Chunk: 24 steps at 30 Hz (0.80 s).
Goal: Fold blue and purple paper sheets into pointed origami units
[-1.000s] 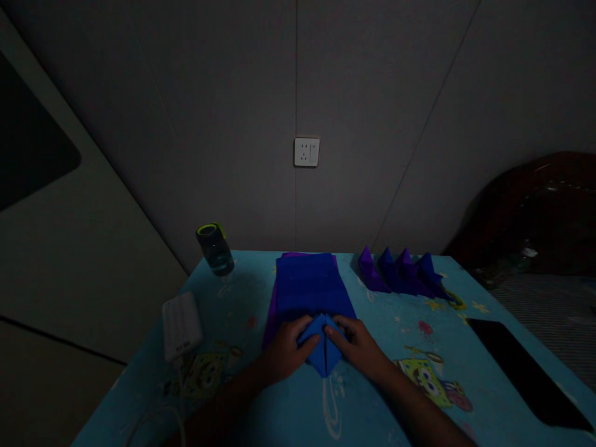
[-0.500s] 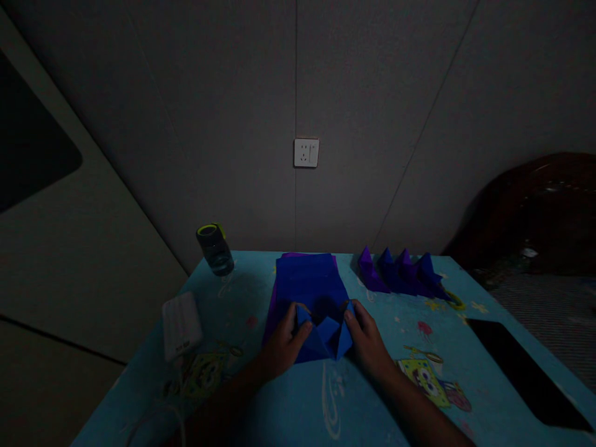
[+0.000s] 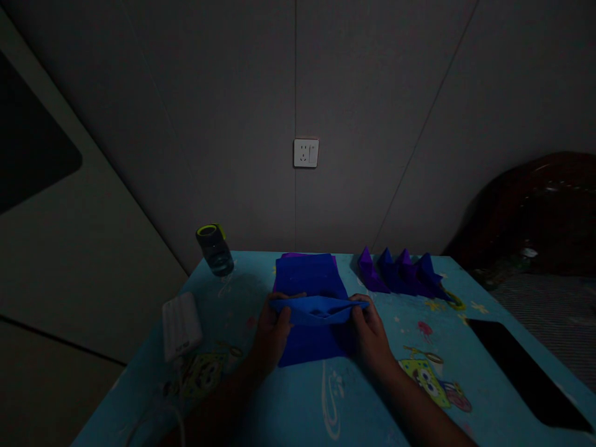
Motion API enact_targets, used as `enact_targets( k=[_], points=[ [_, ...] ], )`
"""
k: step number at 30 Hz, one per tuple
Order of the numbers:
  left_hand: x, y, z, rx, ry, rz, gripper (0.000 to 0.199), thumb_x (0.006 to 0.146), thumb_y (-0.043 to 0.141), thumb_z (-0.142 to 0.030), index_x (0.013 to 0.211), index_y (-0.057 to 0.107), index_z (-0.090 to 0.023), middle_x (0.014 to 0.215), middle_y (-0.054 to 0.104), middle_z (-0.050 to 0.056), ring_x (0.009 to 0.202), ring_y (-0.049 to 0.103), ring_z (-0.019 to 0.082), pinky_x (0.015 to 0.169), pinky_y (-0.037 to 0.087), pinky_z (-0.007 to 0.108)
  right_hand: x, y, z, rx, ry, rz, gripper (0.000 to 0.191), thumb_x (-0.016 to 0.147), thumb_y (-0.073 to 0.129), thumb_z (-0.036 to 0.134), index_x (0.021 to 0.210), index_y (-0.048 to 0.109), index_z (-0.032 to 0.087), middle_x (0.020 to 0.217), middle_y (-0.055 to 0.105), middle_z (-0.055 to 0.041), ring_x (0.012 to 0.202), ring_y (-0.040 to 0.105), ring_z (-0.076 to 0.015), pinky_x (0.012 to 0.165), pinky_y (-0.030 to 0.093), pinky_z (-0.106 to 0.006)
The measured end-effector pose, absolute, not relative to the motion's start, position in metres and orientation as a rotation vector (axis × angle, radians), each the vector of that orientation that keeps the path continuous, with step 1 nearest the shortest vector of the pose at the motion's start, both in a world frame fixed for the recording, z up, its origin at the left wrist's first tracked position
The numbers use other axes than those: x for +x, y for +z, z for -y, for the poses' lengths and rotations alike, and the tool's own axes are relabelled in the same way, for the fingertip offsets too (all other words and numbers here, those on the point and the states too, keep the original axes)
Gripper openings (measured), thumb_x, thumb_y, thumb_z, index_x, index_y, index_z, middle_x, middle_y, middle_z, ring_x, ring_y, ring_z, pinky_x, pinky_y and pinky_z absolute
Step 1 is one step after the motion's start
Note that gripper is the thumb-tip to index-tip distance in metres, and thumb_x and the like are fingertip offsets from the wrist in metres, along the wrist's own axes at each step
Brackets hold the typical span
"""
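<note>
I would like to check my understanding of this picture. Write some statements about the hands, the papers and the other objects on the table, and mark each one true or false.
1. The left hand and the right hand hold the same folded light blue paper. True.
2. The purple sheet lies on top of the dark blue sheet. False: the dark blue sheet is on top.
3. Four folded paper boats stand in a row. True.
4. The water bottle lies on its side. False: it stands upright.
5. A white cable is connected to the white power bank. True.
</note>
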<state>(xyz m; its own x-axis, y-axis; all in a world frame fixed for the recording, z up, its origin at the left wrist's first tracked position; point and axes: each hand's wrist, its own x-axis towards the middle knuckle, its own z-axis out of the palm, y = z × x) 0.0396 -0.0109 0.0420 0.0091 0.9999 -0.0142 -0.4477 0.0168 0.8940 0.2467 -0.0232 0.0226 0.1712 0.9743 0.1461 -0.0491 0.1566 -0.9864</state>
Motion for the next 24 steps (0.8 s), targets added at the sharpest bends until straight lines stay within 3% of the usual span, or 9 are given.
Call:
enact_targets(
  k=[3,5,8,10,13,15,17,20,24],
  points=[
    [0.039,0.045,0.014,0.883,1.358,-0.843,0.039,0.076,0.072,-0.046,0.1,0.051,-0.024,0.104,0.074,0.008,0.051,0.059,0.008,0.052,0.046,0.02,0.245,0.02,0.024,-1.049,1.1,1.02,0.028,0.087,0.059,0.049,0.098,0.051,0.025,0.069,0.052,0.0045,0.06,0.05,-0.014,0.057,0.041,-0.024],
    [0.036,0.049,0.015,1.016,1.31,-0.831,0.04,0.072,0.076,-0.041,0.101,0.056,-0.023,0.105,0.074,0.009,0.071,0.068,0.016,0.067,0.053,0.026,0.244,0.019,0.026,-1.027,1.135,1.008,0.028,0.085,0.064,0.047,0.096,0.052,0.025,0.071,0.057,0.0036,0.062,0.054,-0.0145,0.059,0.044,-0.025],
    [0.032,0.054,0.017,1.225,1.214,-0.822,0.043,0.068,0.078,-0.033,0.106,0.063,-0.019,0.104,0.073,0.011,0.096,0.068,0.026,0.089,0.052,0.037,0.245,0.022,0.029,-1.051,1.126,1.05,0.028,0.084,0.066,0.046,0.095,0.055,0.024,0.07,0.061,0.0023,0.061,0.058,-0.0152,0.058,0.047,-0.026],
    [0.03,0.056,0.016,1.269,1.203,-0.867,0.043,0.07,0.074,-0.034,0.109,0.065,-0.018,0.104,0.073,0.011,0.1,0.067,0.028,0.093,0.05,0.039,0.248,0.026,0.029,-1.124,1.031,1.163,0.026,0.085,0.064,0.045,0.096,0.057,0.022,0.072,0.064,0.0002,0.063,0.06,-0.0165,0.059,0.049,-0.027],
    [0.031,0.054,0.014,1.288,1.241,-0.966,0.045,0.073,0.071,-0.036,0.114,0.064,-0.018,0.109,0.071,0.011,0.102,0.066,0.027,0.094,0.05,0.04,0.256,0.032,0.028,-1.169,0.676,1.518,0.02,0.09,0.059,0.039,0.1,0.063,0.023,0.106,0.067,-0.0091,0.097,0.064,-0.0237,0.084,0.052,-0.037],
    [0.034,0.05,0.013,1.298,1.234,-0.988,0.046,0.075,0.07,-0.038,0.116,0.062,-0.018,0.112,0.069,0.01,0.104,0.065,0.026,0.094,0.05,0.039,0.261,0.036,0.026,-1.149,0.397,1.812,0.021,0.091,0.059,0.036,0.108,0.066,0.025,0.135,0.053,-0.0121,0.123,0.051,-0.0294,0.101,0.042,-0.047],
    [0.037,0.044,0.014,1.328,1.172,-0.955,0.045,0.078,0.069,-0.038,0.118,0.061,-0.019,0.114,0.069,0.01,0.105,0.065,0.026,0.094,0.05,0.038,0.262,0.039,0.026,-1.107,0.207,2.063,0.03,0.089,0.062,0.038,0.118,0.065,0.028,0.147,0.042,-0.0121,0.132,0.041,-0.0327,0.105,0.036,-0.053],
    [0.04,0.037,0.016,1.408,1.097,-0.891,0.041,0.081,0.067,-0.034,0.119,0.06,-0.02,0.117,0.068,0.009,0.108,0.064,0.025,0.097,0.049,0.038,0.26,0.04,0.027,-1.017,0.193,2.246,0.037,0.09,0.062,0.039,0.125,0.06,0.029,0.14,0.05,-0.0115,0.128,0.046,-0.0308,0.106,0.036,-0.053],
    [0.042,0.035,0.018,1.467,1.102,-0.842,0.036,0.08,0.067,-0.026,0.116,0.063,-0.021,0.119,0.068,0.009,0.112,0.062,0.025,0.101,0.046,0.039,0.251,0.037,0.029,-1.067,0.49,2.125,0.024,0.096,0.053,0.033,0.116,0.064,0.027,0.123,0.061,-0.0093,0.115,0.056,-0.0245,0.098,0.044,-0.042]
  ],
)
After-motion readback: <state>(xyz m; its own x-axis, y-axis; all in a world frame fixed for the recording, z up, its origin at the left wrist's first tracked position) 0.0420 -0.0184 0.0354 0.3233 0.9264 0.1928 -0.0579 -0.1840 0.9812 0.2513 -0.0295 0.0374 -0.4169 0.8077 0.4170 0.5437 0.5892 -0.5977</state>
